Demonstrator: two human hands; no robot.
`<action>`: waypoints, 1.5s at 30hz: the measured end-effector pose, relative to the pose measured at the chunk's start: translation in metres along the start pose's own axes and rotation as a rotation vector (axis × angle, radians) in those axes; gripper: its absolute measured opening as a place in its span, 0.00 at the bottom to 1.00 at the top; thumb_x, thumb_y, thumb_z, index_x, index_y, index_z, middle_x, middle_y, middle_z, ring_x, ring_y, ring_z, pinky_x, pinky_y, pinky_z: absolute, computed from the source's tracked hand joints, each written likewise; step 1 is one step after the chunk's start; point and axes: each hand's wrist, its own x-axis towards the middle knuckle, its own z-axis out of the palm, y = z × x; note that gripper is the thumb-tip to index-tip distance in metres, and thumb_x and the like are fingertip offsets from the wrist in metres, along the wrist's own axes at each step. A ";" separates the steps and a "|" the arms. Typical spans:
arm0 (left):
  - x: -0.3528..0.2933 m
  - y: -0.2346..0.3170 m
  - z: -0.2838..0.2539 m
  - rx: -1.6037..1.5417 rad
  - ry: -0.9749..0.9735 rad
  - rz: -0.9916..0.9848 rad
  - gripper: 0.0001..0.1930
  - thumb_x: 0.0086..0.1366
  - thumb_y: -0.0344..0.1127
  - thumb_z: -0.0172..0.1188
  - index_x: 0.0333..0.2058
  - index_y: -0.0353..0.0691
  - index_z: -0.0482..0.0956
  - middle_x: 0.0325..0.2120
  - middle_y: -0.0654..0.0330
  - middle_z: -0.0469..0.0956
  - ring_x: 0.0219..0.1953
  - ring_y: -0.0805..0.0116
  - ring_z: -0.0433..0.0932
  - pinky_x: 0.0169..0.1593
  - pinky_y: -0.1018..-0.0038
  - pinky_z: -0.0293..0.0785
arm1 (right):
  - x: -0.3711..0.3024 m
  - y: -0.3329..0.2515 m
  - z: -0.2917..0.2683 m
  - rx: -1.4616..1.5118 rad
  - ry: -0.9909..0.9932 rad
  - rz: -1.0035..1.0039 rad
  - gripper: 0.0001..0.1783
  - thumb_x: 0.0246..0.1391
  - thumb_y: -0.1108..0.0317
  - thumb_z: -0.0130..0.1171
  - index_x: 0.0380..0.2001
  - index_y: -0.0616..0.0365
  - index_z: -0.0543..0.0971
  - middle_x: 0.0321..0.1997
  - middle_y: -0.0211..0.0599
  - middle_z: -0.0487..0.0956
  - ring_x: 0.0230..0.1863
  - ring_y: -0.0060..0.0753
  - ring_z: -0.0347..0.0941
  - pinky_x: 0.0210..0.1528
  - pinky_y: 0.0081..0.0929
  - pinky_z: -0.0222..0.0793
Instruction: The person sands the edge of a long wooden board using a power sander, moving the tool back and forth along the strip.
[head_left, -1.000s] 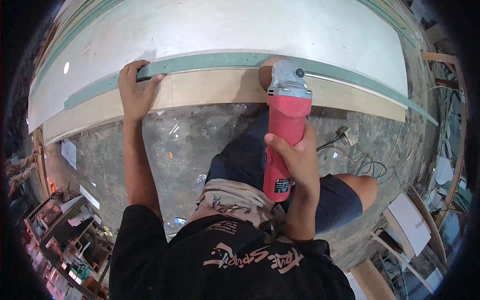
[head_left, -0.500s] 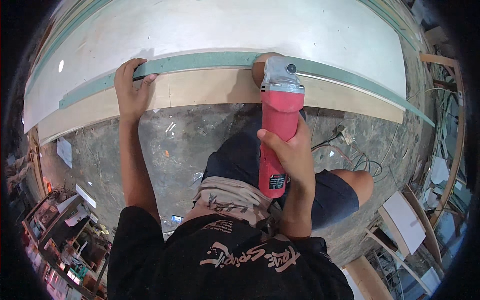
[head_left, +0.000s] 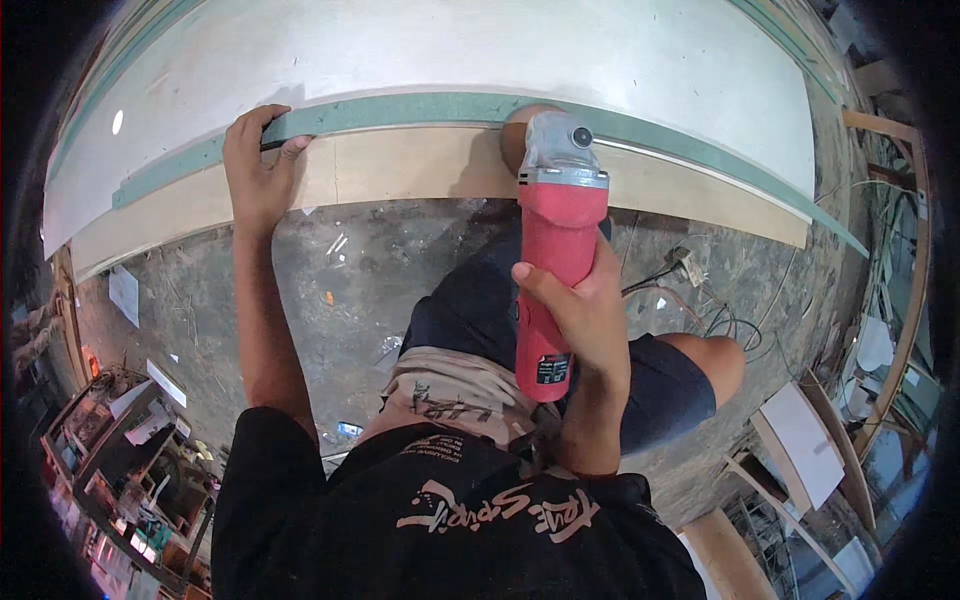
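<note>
A red grinder [head_left: 562, 235] is being gripped by the right hand [head_left: 595, 310], thumb wrapped around its body, its head being held before a bare knee [head_left: 513, 148]. A green strip [head_left: 400, 110], lying along the near edge of the white board [head_left: 450, 45], is being pinched toward its left end between thumb and fingers of the left hand [head_left: 262, 170]. Cables [head_left: 735, 325] are lying on the floor [head_left: 350, 290].

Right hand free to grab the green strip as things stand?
Probably not: the right hand is wrapped around the red power tool and would need to let go before gripping the green strip.
</note>
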 end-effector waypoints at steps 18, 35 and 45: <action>0.002 -0.002 0.000 -0.030 0.047 0.022 0.23 0.61 0.44 0.75 0.50 0.39 0.82 0.47 0.53 0.82 0.53 0.50 0.78 0.59 0.58 0.72 | 0.003 0.008 0.011 -0.011 -0.028 -0.031 0.30 0.51 0.63 0.77 0.53 0.65 0.76 0.44 0.37 0.82 0.45 0.27 0.77 0.52 0.31 0.74; 0.000 0.000 0.001 -0.067 0.056 0.000 0.22 0.59 0.40 0.76 0.50 0.40 0.83 0.47 0.53 0.82 0.53 0.50 0.78 0.59 0.58 0.72 | 0.006 0.005 0.008 -0.032 -0.001 -0.016 0.30 0.51 0.64 0.77 0.53 0.64 0.76 0.43 0.36 0.82 0.44 0.27 0.77 0.51 0.30 0.75; -0.001 -0.002 0.000 -0.015 0.025 0.026 0.21 0.62 0.35 0.74 0.52 0.38 0.81 0.51 0.52 0.82 0.56 0.51 0.77 0.61 0.59 0.72 | 0.007 0.006 0.009 0.011 -0.017 0.012 0.31 0.50 0.62 0.78 0.53 0.65 0.76 0.44 0.37 0.82 0.45 0.29 0.77 0.53 0.32 0.74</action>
